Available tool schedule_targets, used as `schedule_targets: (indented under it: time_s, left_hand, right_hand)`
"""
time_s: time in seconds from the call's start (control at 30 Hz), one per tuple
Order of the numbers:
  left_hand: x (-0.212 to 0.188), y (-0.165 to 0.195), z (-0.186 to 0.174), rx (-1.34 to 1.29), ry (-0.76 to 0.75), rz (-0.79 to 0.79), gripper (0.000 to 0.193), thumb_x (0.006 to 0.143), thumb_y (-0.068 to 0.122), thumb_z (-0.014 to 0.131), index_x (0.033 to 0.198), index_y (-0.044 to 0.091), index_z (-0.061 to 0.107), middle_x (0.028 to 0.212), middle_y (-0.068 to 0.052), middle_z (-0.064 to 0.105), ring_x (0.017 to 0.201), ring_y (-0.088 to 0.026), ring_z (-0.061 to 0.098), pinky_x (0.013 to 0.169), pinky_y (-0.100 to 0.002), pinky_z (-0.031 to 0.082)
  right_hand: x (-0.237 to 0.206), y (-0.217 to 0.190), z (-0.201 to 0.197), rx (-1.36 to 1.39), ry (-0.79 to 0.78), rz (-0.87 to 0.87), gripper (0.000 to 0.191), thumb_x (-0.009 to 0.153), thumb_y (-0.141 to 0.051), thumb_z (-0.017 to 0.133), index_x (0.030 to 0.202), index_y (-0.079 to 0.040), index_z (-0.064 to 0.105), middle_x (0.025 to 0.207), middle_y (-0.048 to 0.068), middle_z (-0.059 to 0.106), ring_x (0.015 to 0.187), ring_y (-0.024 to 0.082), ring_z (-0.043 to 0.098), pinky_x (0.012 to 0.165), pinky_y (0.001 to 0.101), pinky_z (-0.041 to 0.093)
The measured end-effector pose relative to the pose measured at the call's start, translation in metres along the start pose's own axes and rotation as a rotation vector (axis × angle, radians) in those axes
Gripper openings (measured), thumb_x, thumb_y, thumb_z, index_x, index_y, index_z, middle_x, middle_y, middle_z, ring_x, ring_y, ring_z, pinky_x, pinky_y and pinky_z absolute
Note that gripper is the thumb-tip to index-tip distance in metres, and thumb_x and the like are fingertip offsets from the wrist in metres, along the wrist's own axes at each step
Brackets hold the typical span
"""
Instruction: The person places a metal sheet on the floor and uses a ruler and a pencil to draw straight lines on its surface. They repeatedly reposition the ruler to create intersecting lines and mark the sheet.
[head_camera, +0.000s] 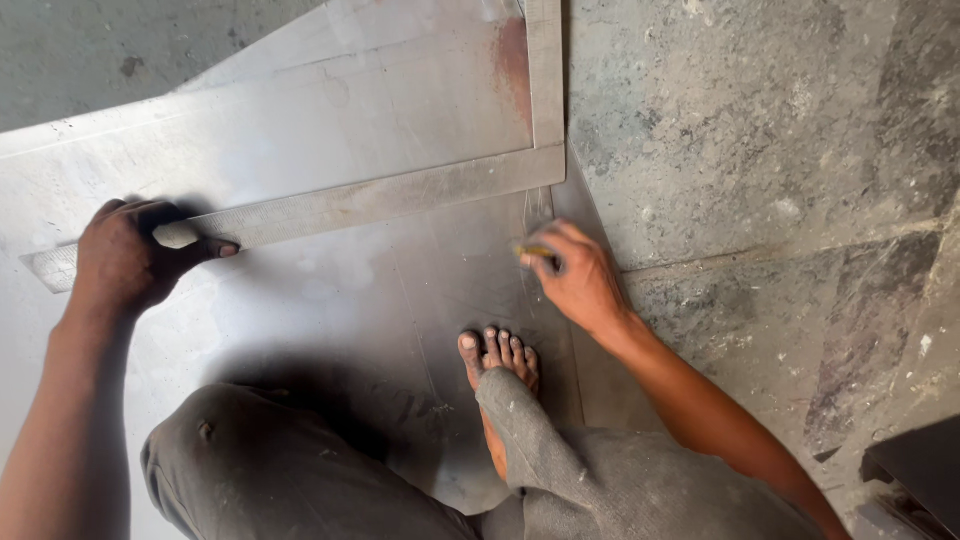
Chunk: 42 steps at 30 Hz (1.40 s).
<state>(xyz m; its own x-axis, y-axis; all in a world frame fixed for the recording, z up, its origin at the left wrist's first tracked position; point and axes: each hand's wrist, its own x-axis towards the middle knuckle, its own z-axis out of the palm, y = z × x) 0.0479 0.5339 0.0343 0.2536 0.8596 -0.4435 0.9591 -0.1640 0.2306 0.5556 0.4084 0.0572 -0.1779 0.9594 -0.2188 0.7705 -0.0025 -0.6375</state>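
Left hand (135, 262) pressed flat, fingers spread, pinning the long arm of a steel square (400, 195) onto the metal sheet (330, 290) on the floor (760, 150). Bare foot (500, 355) steadies the sheet. Right hand (575, 275) pinches a small marking tool (535, 252) closed-fingered, just below the square's corner. Marking step, apparently; square mustn't slip.

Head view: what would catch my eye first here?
A large metal sheet covers the floor, with a steel L-shaped square lying across it. The left hand presses on the square's long arm, while the right hand holds a small yellowish marking tool near the sheet's edge. A bare foot stands on the sheet.
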Motion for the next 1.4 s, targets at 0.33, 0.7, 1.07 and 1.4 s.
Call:
schedule_targets:
  time_s: [0.33,0.7,1.07,1.4]
  left_hand:
    - [-0.001,0.001,0.0,0.062,-0.017,-0.004,0.046,0.08,0.059,0.08,0.104,0.019,0.078,0.094,-0.003,0.075,0.105,-0.029,0.066,0.094,-0.044,0.054]
    - [-0.003,0.0,0.002,0.06,-0.01,0.012,0.048,0.082,0.062,0.079,0.103,0.018,0.078,0.087,-0.002,0.075,0.104,-0.028,0.067,0.097,-0.043,0.054]
    - [-0.004,-0.004,0.005,0.081,0.019,0.049,0.049,0.084,0.064,0.079,0.1,0.018,0.078,0.087,0.0,0.075,0.099,-0.026,0.066,0.1,-0.043,0.054]
    - [-0.005,0.005,-0.005,-0.122,0.052,-0.003,0.053,0.076,0.057,0.084,0.109,0.017,0.079,0.097,-0.007,0.074,0.093,-0.033,0.063,0.085,-0.045,0.053]
  right_hand:
    - [0.015,-0.008,-0.019,0.016,0.105,0.023,0.025,0.09,-0.005,0.076,0.114,-0.004,0.07,0.112,0.012,0.07,0.102,0.031,0.071,0.084,0.0393,0.058]
    - [0.044,-0.016,-0.014,0.028,0.137,-0.009,0.022,0.093,-0.005,0.076,0.113,-0.002,0.068,0.11,0.013,0.067,0.1,0.034,0.07,0.082,0.041,0.057]
    - [0.053,-0.014,-0.008,0.014,0.131,-0.04,0.018,0.092,-0.003,0.076,0.108,-0.004,0.068,0.109,0.011,0.067,0.098,0.031,0.072,0.08,0.0388,0.059]
    - [0.045,-0.012,-0.013,-0.366,-1.002,0.287,0.024,0.087,-0.025,0.08,0.099,-0.005,0.076,0.099,0.017,0.076,0.09,0.029,0.074,0.084,0.0415,0.057]
